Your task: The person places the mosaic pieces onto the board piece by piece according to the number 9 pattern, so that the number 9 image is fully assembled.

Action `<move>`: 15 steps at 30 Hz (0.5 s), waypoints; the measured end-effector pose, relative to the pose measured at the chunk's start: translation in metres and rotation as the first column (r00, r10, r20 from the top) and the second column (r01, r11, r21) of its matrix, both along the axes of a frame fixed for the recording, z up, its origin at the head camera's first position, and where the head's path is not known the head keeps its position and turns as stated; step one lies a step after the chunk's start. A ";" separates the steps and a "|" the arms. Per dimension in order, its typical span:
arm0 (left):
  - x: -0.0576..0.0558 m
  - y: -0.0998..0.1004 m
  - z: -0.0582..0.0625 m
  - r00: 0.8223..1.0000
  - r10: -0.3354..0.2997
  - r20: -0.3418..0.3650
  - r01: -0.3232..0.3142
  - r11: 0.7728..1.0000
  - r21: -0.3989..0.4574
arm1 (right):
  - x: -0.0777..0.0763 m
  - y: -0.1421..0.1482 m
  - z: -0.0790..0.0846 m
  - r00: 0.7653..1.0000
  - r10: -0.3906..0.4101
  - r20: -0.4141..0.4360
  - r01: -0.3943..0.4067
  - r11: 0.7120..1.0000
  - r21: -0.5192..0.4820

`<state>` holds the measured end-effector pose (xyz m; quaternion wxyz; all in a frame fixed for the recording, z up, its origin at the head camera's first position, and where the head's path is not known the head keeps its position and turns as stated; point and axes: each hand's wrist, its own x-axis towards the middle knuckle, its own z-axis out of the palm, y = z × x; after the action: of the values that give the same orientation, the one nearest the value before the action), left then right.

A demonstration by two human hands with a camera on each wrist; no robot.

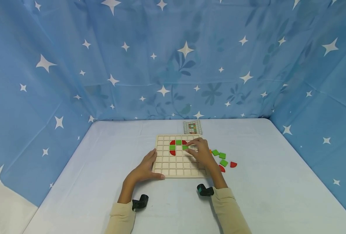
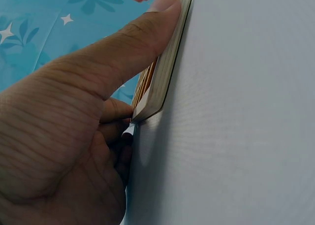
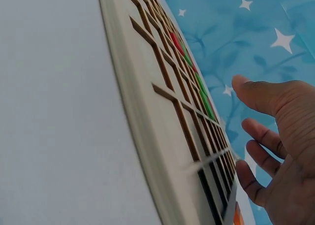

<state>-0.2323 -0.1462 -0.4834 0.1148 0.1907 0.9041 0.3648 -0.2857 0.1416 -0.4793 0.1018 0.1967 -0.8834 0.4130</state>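
Note:
A square wooden grid board [image 1: 175,165] lies on the table. My left hand [image 1: 145,167] rests at its near left corner, the straight thumb [image 2: 133,45] along the front edge and the fingers against the left side. Over the board's right part, my right hand [image 1: 202,152] has its thumb and index finger apart beside a green square tile [image 1: 185,147]. Nothing shows between its spread fingers in the right wrist view. Other tiles sit in the grid: a green square [image 1: 178,142], another green square [image 1: 172,147], and red quarter-round tiles [image 1: 172,152].
Right of the board lie loose green squares [image 1: 224,162], red quarter-round tiles [image 1: 233,164] and an orange piece [image 1: 210,151], partly hidden by the right hand. A pattern card [image 1: 192,127] stands behind the board. A blue star-patterned curtain [image 1: 173,65] surrounds the white table [image 1: 102,162].

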 end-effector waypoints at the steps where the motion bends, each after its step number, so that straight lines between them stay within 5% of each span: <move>1: 0.000 0.000 0.000 1.000 0.000 -0.001 0.000 1.000 -0.002 | 0.000 0.003 0.001 1.000 -0.013 -0.008 0.013 1.000 0.000; 15: 0.001 0.001 0.000 1.000 0.002 -0.004 -0.002 1.000 0.003 | 0.004 0.060 0.005 0.973 -0.226 0.042 0.225 0.974 0.032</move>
<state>-0.2317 -0.1457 -0.4831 0.1122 0.1909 0.9040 0.3658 -0.2820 0.2017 -0.4743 0.1250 0.0870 -0.9077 0.3911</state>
